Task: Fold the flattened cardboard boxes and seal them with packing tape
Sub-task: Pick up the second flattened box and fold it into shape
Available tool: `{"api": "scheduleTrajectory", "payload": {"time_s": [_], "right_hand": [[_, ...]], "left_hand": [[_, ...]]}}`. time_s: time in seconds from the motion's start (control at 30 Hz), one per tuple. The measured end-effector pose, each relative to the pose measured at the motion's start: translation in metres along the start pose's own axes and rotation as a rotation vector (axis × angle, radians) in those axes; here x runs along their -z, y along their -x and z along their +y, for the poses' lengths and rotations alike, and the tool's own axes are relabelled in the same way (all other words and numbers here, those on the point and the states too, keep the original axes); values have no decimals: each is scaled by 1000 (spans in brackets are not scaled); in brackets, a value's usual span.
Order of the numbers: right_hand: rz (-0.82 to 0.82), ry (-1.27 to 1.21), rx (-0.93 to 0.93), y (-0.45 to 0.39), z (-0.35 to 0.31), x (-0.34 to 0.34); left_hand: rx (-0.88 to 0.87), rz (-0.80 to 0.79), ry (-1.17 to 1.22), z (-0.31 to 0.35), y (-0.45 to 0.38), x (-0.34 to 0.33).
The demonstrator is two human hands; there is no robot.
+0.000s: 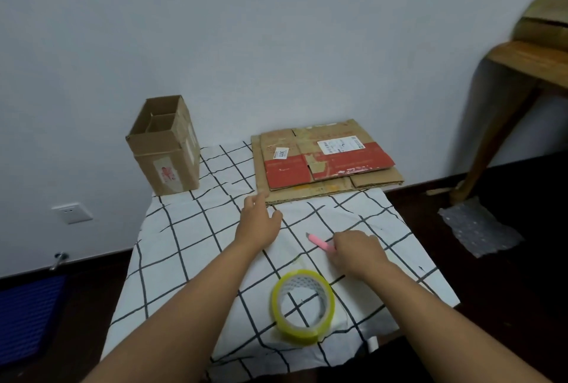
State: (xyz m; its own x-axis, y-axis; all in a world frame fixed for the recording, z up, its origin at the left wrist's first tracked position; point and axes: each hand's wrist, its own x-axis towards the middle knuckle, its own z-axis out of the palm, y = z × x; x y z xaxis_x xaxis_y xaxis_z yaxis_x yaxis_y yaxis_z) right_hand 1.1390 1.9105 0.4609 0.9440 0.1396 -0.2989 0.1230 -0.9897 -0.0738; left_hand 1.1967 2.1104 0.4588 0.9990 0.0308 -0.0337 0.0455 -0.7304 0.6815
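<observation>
The flattened cardboard boxes (pixel 325 161) lay in a stack at the far right part of the table, against the wall, and the top one had a red band and white labels. The left hand (pixel 259 223) was stretched toward the near left corner of this stack. Its fingers were straight and relaxed and it held nothing; the fingertips were at the cardboard edge, but I could not tell if they really touched it. The right hand (pixel 356 252) rested lower on the checked tablecloth (pixel 190 244), and its curled fingers held the near end of a pink utility knife (pixel 319 242), whose tip pointed away toward the stack. The roll of packing tape (pixel 302 306), with a yellowish rim, stood on its side near the front edge of the table, just before the right hand. An already folded box (pixel 166 149) stood upright at the far left corner with its top open. On the dark floor at the right there were a piece of bubble wrap (pixel 479 229) and a wooden stand (pixel 519 75).
</observation>
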Motion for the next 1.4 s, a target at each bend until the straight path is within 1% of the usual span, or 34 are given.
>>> {"api": "scheduleTrajectory", "payload": {"time_s": [0.07, 0.1, 0.17, 0.2, 0.27, 0.33, 0.37, 0.43, 0.47, 0.53, 0.63, 0.73, 0.8, 0.87, 1.0, 1.13, 1.2, 1.3, 1.4], "right_hand": [[-5, 112, 5, -9, 0, 4], [-6, 119, 0, -15, 1, 9], [17, 41, -24, -28, 2, 25], [37, -49, -28, -38, 4, 32], [104, -306, -64, -63, 6, 46], [197, -593, -144, -90, 11, 55], [233, -700, -186, -103, 13, 57], [281, -781, -245, -128, 14, 59], [297, -763, -247, -139, 14, 57], [300, -628, -200, -156, 11, 54], [207, -421, -125, -172, 4, 46], [122, -337, -121, -184, -1, 33], [100, -324, -130, -186, -3, 28], [134, -323, -134, -185, -3, 24], [231, -354, -126, -180, 1, 19], [264, -383, -121, -171, 1, 25], [264, -412, -108, -164, -1, 29], [270, -438, -75, -148, -4, 40], [290, -466, 11, -125, -9, 53]], "left_hand": [[7, -14, -16, -3, -6, -2], [10, -19, -22, -5, -10, -3], [15, -21, -34, -8, -20, -5], [15, -17, -41, -9, -26, -5], [17, -8, -59, -9, -38, -7], [25, -10, -47, -7, -52, -8], [25, -13, -26, -6, -61, -10], [32, -16, 31, -3, -79, -13], [40, -14, 59, -1, -88, -15], [76, -28, 79, 4, -105, -19], [177, -83, 121, 12, -126, -21], [287, -60, 298, 16, -142, -22], [333, -7, 443, 16, -149, -21], [374, 25, 531, 15, -153, -20], [456, 5, 636, 8, -161, -19], [451, -68, 811, 13, -159, -15], [445, -77, 906, 16, -153, -12], [427, -51, 977, 19, -140, -4], [403, 26, 992, 20, -118, 13]]}}
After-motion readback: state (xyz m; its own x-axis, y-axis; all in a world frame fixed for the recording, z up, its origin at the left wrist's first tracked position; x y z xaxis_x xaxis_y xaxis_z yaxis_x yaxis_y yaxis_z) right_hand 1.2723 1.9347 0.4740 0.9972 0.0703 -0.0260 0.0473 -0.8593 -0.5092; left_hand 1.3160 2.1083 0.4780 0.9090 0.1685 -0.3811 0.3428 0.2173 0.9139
